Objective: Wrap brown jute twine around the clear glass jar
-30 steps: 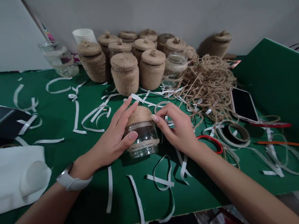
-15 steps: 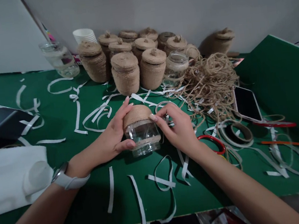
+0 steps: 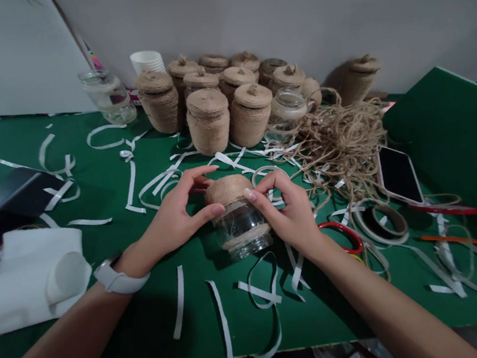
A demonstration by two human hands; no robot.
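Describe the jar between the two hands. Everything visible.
The jar looks like clear glass, partly wrapped. Brown twine covers its far end in close coils; the middle is bare, then a narrow, paler band circles it near the uncovered mouth. The mouth sits lowest in the picture; the exact tilt is unclear. The right hand's thumb presses the twine's edge; the left hand curves around the other side, its contact uncertain.

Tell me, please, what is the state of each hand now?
Left hand: open, curved beside the glass jar.
Right hand: at the twine wrap; whether closed on it cannot be told.
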